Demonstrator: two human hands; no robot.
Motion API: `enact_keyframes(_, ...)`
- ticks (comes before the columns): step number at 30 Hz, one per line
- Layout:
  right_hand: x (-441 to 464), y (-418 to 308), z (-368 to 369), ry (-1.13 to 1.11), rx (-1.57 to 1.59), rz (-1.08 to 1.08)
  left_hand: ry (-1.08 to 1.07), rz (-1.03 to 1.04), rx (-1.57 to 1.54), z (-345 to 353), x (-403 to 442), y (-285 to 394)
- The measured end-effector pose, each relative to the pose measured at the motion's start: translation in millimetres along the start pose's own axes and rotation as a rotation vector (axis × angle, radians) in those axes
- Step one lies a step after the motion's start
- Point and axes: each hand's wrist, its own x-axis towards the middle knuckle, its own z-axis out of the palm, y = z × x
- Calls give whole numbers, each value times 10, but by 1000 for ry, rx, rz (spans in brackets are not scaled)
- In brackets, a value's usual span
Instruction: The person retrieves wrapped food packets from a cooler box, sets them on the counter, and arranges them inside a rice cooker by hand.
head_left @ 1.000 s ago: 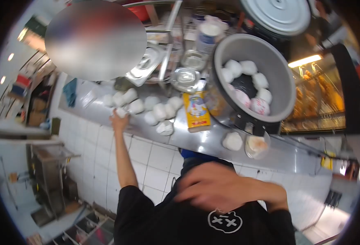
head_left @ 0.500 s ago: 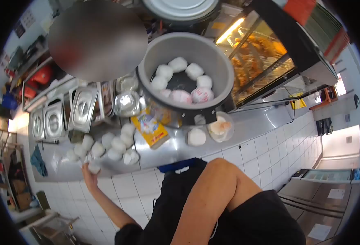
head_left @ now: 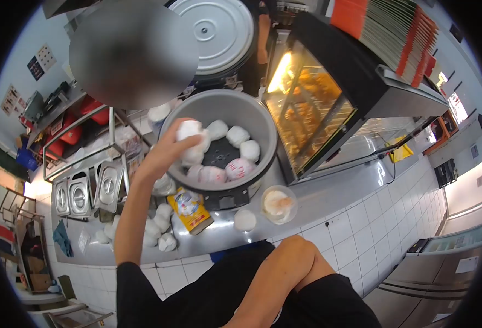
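Observation:
Over the left side of a large grey pot (head_left: 262,123), my left hand (head_left: 171,146) grips a rounded white paper-wrapped bundle (head_left: 189,130), fingers and thumb closed around it. Inside the pot, similar white wrapped bundles (head_left: 237,135) sit in a ring along the wall. Those at the near side, such as one printed bundle (head_left: 240,169), carry red lettering. More white bundles (head_left: 160,223) lie piled on the steel counter beneath my left forearm. My right arm (head_left: 293,257) is bent back toward my body, and its hand is out of view.
A yellow packet (head_left: 189,211), a single round white bundle (head_left: 245,220) and a clear tub (head_left: 279,204) stand before the pot. A lit glass food warmer (head_left: 312,109) is at right, lidded steel pans (head_left: 108,188) at left. A lidded container (head_left: 213,35) stands behind.
My left hand has risen from the counter's left end to the pot, carrying a white bundle. The camera view has shifted, and my right arm stays bent.

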Motion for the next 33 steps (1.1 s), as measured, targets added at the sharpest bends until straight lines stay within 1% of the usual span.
enact_keyframes(2,-257,-146,-368,61,-98,18,-73,0,281,388,666,-155)
enact_keyframes(4,-632,-350,-789,162,-241,88,-163,-85,574,782,1161,-321)
enact_keyframes(6,-1128,-603,-1132,278,-395,217,-218,-174,720,1088,1588,-682)
enact_keyframes(8,-1828,-873,-1344,432,-548,511,-233,-315,816,1338,1839,-953)
enact_keyframes(9,-2261,-998,-1363,516,-594,679,-206,-362,808,1434,1914,-1098)
enact_keyframes(10,-2741,-1118,-1294,580,-574,968,-176,-403,795,1524,1985,-1234)
enact_keyframes(12,-3512,-1315,-971,912,-466,1455,-142,-476,710,1595,2053,-1341)
enact_keyframes(14,-4318,-1593,-504,664,-718,1653,-117,-528,567,1543,2107,-1400)
enact_keyframes(15,-4798,-1773,-117,532,-681,1785,-105,-464,483,1484,2097,-1504)
enact_keyframes(16,-5131,-1920,234,382,-640,1903,-123,-453,409,1453,2066,-1507)
enact_keyframes(17,-5213,-1973,422,359,-345,2105,-127,-443,336,1418,2021,-1450)
enact_keyframes(18,-5271,-1999,538,302,-33,2283,-210,-436,269,1390,1929,-1306)
enact_keyframes(19,-5359,-1978,658,219,22,2290,-202,-410,333,1393,1600,-756)
enact_keyframes(20,-5250,-1865,638,127,76,2293,-191,-205,509,1343,1518,-754)
enact_keyframes(21,-5162,-1775,592,64,-5,2263,-230,80,486,1248,1348,-780)
enact_keyframes(22,-5083,-1664,450,102,2,2200,-209,224,449,1179,1039,-559)
enact_keyframes(23,-5054,-1509,343,151,8,2135,-211,251,337,1085,634,-231)
enact_keyframes(24,-4941,-1362,264,212,17,2080,-259,340,248,936,271,6)
enact_keyframes(25,-4652,-1188,76,187,-42,2003,-287,348,242,750,-141,142)
enact_keyframes(26,-4283,-977,-213,171,-111,1928,-428,308,149,471,-495,138)
enact_keyframes(27,-3805,-761,-435,154,-114,1759,-577,272,43,184,-839,111)
enact_keyframes(28,-3239,-538,-573,145,-117,1596,-657,175,-76,-117,-1151,-83)
enact_keyframes(29,-2663,-318,-649,163,33,1522,-740,81,-197,-422,-1466,-387)
enact_keyframes(30,-2097,-129,-651,183,181,1450,-620,-53,-135,-722,-1799,-649)
enact_keyframes(32,-1147,187,-524,81,452,1228,-133,-311,-59,-1372,-2434,-1519)
enact_keyframes(33,-784,369,-369,13,638,1053,152,-551,42,-1628,-2698,-1873)
